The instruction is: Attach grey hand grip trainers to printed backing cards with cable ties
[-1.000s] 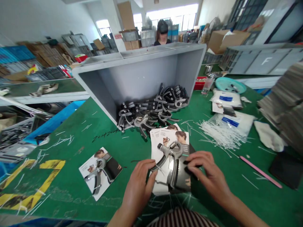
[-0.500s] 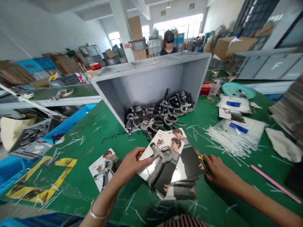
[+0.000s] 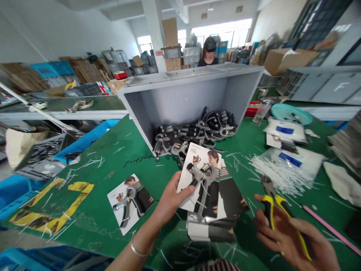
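Note:
My left hand [image 3: 172, 197] pinches the edge of a printed backing card [image 3: 194, 152], thumb on its front. A grey and black hand grip strengthener [image 3: 203, 180] lies against this card, with a thin white strip across it. Behind and below are more printed cards [image 3: 232, 195] in a stack. My right hand [image 3: 290, 233], palm turned up, holds yellow and black cutting pliers [image 3: 268, 185]; their handles are spread and the jaws point away from me. Another card [image 3: 138, 205] carrying a hand grip strengthener [image 3: 128, 201] lies on the table to the left.
A grey bin [image 3: 186, 94] on its side holds several hand grip strengtheners [image 3: 208, 128]. White cable ties [image 3: 270, 173], plastic bags [image 3: 304, 162] and a pink stick [image 3: 329, 227] lie right. Yellow tape [image 3: 80, 186] marks the green table [image 3: 98, 210]. A person [image 3: 208, 54] is beyond the bin.
My left hand has lifted the front card and turned it more upright. My right hand has moved right and towards me, turning palm up, bringing the pliers away from the cards.

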A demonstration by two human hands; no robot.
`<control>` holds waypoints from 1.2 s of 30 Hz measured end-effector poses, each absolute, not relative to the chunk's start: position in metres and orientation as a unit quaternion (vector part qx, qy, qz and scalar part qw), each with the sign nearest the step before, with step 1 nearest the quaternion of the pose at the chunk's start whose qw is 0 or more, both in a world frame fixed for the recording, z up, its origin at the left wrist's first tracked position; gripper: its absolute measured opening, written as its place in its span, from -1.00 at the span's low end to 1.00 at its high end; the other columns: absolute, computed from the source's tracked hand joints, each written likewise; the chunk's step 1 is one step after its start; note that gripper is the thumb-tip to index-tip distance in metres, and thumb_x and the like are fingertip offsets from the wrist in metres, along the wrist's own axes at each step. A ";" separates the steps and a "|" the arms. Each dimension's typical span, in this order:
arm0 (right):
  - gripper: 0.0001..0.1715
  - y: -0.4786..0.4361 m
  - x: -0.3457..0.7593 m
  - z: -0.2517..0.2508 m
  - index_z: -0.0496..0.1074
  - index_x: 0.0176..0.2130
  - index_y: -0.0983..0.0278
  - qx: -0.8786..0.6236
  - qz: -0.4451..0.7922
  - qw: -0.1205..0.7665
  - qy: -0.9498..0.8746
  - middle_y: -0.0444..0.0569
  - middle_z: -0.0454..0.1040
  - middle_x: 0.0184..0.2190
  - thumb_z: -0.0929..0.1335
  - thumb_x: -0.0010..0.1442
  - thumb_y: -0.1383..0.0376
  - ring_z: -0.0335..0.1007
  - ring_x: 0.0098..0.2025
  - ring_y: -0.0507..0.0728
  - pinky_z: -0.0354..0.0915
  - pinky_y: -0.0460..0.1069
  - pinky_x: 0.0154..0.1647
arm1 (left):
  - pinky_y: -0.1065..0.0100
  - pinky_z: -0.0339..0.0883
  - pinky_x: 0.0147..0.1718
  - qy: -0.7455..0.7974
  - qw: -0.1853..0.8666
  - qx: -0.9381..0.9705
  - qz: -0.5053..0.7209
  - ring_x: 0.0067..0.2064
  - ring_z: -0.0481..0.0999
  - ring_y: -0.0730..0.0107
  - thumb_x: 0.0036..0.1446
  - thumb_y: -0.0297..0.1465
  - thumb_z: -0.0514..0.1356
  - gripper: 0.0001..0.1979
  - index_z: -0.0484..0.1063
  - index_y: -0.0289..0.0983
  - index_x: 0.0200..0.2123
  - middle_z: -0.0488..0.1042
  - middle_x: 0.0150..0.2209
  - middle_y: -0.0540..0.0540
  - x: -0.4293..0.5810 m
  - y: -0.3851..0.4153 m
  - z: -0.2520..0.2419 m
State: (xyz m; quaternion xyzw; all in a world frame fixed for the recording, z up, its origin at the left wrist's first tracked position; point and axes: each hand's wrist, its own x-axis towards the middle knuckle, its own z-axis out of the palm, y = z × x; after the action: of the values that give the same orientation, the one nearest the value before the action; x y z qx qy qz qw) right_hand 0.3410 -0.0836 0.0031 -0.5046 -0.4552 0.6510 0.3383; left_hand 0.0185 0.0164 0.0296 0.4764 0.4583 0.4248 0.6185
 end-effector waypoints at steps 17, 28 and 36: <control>-0.57 -0.001 0.317 0.096 0.43 0.02 0.30 -0.351 0.783 0.055 -0.510 0.09 0.51 -0.09 0.40 0.25 0.12 0.52 -0.15 0.15 0.49 -0.01 -0.27 | 0.25 0.31 -0.08 0.441 0.451 0.698 0.339 -0.08 0.46 0.20 0.17 -0.28 0.26 -0.55 0.33 -0.21 0.12 0.48 -0.02 -0.10 0.023 0.016 0.070; -0.61 0.000 0.308 0.077 0.39 -0.08 0.27 -0.428 0.709 0.064 -0.556 -0.16 0.41 -0.49 0.33 0.29 0.02 0.19 -0.63 -0.07 0.13 -0.17 -0.67 | 0.32 0.33 -0.19 0.441 0.549 0.620 0.346 -0.15 0.48 0.26 0.13 -0.28 0.29 -0.55 0.36 -0.19 0.09 0.50 -0.08 -0.08 0.025 0.025 0.058; -0.63 -0.008 0.310 0.045 0.39 -0.02 0.24 -0.455 0.206 0.105 -0.860 0.06 0.54 -0.20 0.29 0.17 0.43 0.48 -0.23 0.20 0.31 0.03 -0.23 | 0.39 0.34 -0.32 0.444 0.684 0.460 0.352 -0.30 0.52 0.36 0.05 -0.32 0.34 -0.52 0.40 -0.24 0.07 0.55 -0.14 -0.08 0.027 0.017 0.049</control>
State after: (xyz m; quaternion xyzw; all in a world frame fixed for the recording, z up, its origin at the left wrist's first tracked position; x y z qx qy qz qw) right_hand 0.3101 -0.0080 0.0446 -0.4553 -0.8599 0.2057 0.1049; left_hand 0.0265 0.0170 0.0494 0.4596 0.4439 0.3519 0.6840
